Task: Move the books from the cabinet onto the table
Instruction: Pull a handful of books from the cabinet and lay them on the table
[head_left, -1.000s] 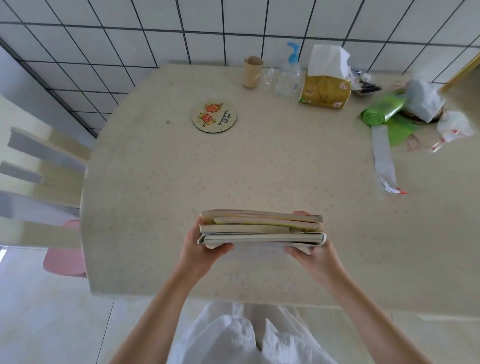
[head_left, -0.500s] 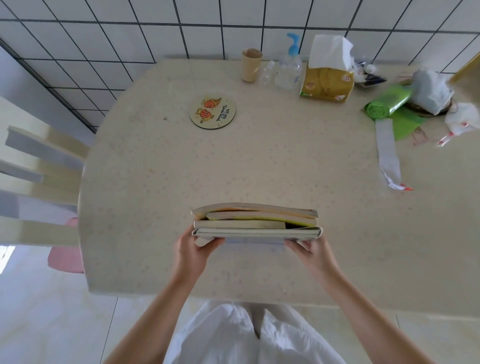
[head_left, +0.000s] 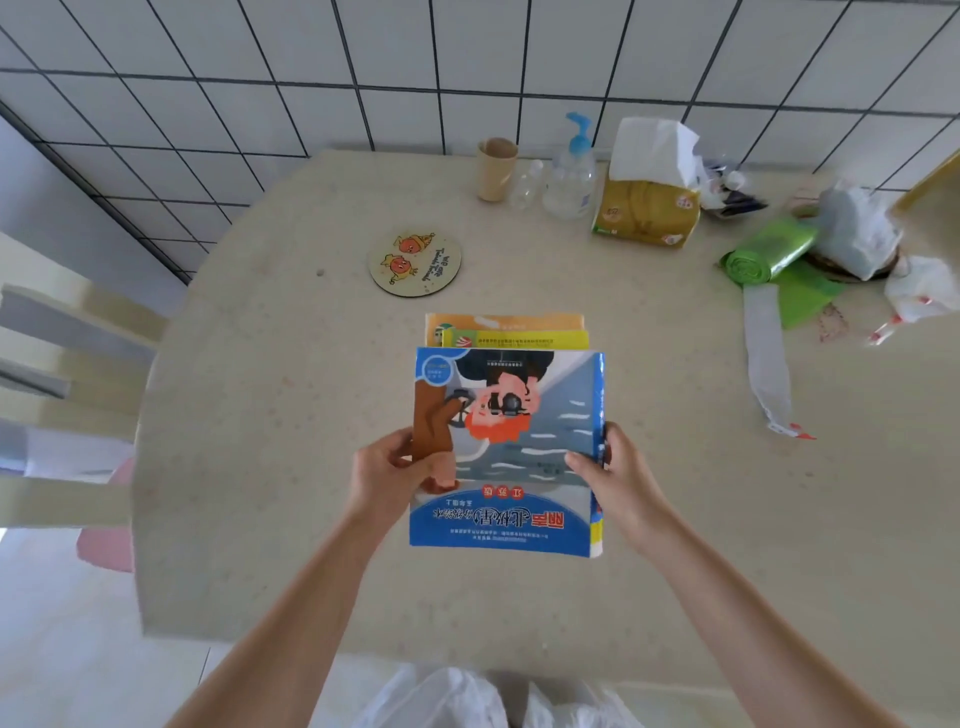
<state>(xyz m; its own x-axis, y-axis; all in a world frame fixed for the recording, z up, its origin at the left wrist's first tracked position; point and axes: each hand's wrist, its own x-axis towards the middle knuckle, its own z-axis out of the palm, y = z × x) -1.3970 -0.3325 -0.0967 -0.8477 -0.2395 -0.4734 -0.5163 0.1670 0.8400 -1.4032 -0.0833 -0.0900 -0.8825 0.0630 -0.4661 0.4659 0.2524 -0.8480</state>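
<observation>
A stack of books lies over the middle of the beige table, its blue cartoon cover facing up and turned upside down to me. Orange and yellow books stick out behind the top one. My left hand grips the stack's left edge, thumb on the cover. My right hand grips the right edge by the spine. Whether the stack rests fully on the table I cannot tell. The cabinet is out of view.
A round coaster lies beyond the books. Along the tiled wall stand a cup, a pump bottle and a tissue pack. Green bag roll and plastic wrappers sit at right. A chair is at left.
The stack was held edge-on toward me; it has tipped flat and moved forward over the table, so its blue cover now faces up. Both hands keep hold of its sides.
</observation>
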